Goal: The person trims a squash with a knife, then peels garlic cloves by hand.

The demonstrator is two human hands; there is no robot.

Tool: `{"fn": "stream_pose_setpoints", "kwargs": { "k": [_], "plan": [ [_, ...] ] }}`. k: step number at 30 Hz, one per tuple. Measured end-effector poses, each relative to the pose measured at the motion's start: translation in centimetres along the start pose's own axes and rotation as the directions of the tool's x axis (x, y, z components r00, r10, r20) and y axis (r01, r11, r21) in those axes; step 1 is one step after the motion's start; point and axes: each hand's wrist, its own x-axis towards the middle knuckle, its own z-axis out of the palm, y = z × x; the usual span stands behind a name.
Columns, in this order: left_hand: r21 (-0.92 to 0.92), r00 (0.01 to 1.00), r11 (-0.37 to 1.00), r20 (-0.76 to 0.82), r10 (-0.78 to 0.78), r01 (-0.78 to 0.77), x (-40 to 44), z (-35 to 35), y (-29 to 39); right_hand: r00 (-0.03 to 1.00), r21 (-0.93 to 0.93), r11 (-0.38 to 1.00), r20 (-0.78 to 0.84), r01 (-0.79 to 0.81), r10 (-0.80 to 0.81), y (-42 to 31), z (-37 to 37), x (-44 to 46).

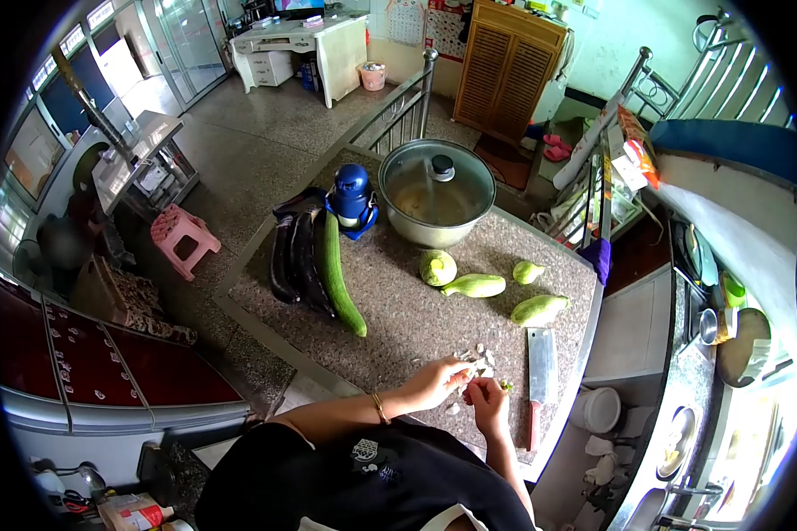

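Note:
Above the near right part of the stone-topped table, my left hand [443, 382] and my right hand [489, 409] come close together with fingers pinched. Whatever lies between their fingertips is too small to make out. Small whitish pieces and flakes [483, 357], looking like garlic and its skin, are scattered just beyond my fingers. A little green bit [506, 386] shows beside my right hand. To the right lies a cleaver [542, 367] with a red handle towards me. Several pale green squash [475, 285] rest farther back.
A lidded steel pot [437, 195] stands at the table's back edge. Left of it are a blue flask [352, 199], dark eggplants [305, 265] and a long green gourd [336, 274]. A pink stool [184, 239] is on the floor at left; a counter [655, 442] runs along the right.

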Motion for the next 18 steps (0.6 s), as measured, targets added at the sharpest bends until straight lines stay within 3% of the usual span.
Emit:
{"fn": "stream_pose_setpoints", "kwargs": {
  "k": [1, 3, 6, 8, 10, 12, 15, 18],
  "plan": [
    [-0.001, 1.000, 1.000, 0.003, 0.000, 0.000, 0.0, 0.1, 0.0, 1.000, 0.001, 1.000, -0.002, -0.001, 0.001, 0.3, -0.1, 0.0],
    [-0.125, 0.998, 0.992, -0.059, -0.028, 0.020, 0.1, 0.2, 0.1, 0.996, -0.317, 0.946, -0.038, 0.068, -0.084, 1.2, -0.6, 0.3],
    [-0.148, 1.000, 0.988, 0.001, -0.031, 0.031, 0.6, -0.6, -0.1, 0.996, -0.429, 0.903, -0.078, 0.012, -0.051, 1.8, -0.9, 0.4],
    [-0.073, 1.000, 0.997, 0.004, 0.008, -0.007, 0.4, -0.9, 0.1, 0.987, -0.432, 0.897, -0.079, 0.093, -0.140, 0.9, -0.6, 0.2],
    [0.115, 0.998, 0.993, 0.066, 0.003, -0.011, 0.3, -1.1, 0.2, 0.969, -0.436, 0.883, -0.086, 0.171, -0.230, 0.1, -0.2, 0.2],
    [0.121, 0.998, 0.992, 0.061, 0.029, -0.036, -0.2, -0.4, -0.6, 0.985, -0.296, 0.947, -0.077, 0.125, -0.154, -0.3, 0.1, 0.3],
    [0.351, 0.994, 0.936, 0.108, 0.000, -0.038, -0.5, -0.1, 0.0, 0.998, -0.157, 0.987, -0.064, 0.016, -0.027, -1.0, 0.2, 0.3],
    [0.324, 0.992, 0.940, 0.100, 0.076, -0.105, -0.5, -0.1, -0.1, 0.994, -0.002, 0.995, -0.020, -0.103, 0.103, -0.6, -0.2, 0.5]
  ]
}}
